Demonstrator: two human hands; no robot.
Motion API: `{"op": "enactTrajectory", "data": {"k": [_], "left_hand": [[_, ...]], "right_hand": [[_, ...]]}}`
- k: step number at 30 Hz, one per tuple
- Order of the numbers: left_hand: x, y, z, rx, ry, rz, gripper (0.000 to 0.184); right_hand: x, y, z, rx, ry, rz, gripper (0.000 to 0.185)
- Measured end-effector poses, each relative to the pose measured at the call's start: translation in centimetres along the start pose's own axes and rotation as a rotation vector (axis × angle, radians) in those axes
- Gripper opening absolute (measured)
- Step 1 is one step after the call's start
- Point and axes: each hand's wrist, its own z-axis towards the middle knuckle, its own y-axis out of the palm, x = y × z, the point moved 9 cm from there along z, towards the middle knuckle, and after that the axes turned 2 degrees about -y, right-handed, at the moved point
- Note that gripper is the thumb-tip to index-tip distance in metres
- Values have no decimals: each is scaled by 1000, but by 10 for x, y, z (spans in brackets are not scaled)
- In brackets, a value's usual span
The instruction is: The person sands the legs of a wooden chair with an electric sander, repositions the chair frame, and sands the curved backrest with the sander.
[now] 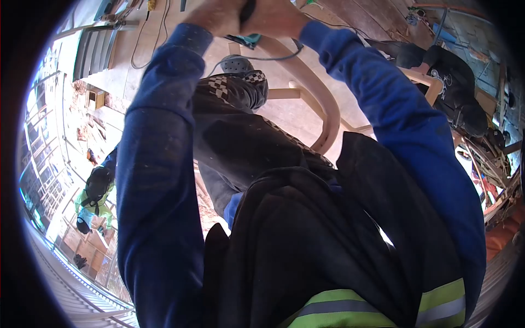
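Note:
At the top edge, my left hand point(217, 17) and my right hand point(275, 17) come together, both closed around a teal corded power tool point(251, 39). A dark part of it shows between the hands; most of the tool is hidden by them or cut off by the frame, so its exact kind cannot be told. A dark cable point(268, 58) loops below the hands. Beneath lies a curved wooden piece point(328, 106) joined to straight wooden bars point(283, 94). My leg, in dark trousers with a checked stripe, and a grey perforated shoe point(236, 64) are beside it.
A person in dark clothes point(456, 82) is close by on the right, near a wooden frame point(435, 90). Farther off at left is another person in a bright yellow-green top point(95, 199). A thin cord point(136, 60) trails over the pale floor point(178, 49). Scrap wood point(495, 175) lies at right.

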Motion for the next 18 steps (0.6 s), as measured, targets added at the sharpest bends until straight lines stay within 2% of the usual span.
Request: {"op": "enactTrajectory", "data": {"k": [1,2,3,5,9,15,18], "left_hand": [[14,15,-5,20,32,139,67],[46,36,-21,115,276,835,63],[56,56,-26,208,467,761,52],[67,95,-31,145,463,752,62],[76,173,-48,61,428,752,90],[106,279,-97,35,486,854,64],[110,329,-124,-56,530,794,59]], "right_hand": [[-1,-10,-20,58,-12,14,59],[-2,-21,-42,117,-26,26,66],[8,-23,-61,80,66,-70,76],[29,-28,-103,10,258,-260,94],[25,-50,-187,127,367,-204,87],[13,-59,-306,257,519,-207,87],[7,-49,-369,285,552,-298,92]]}}
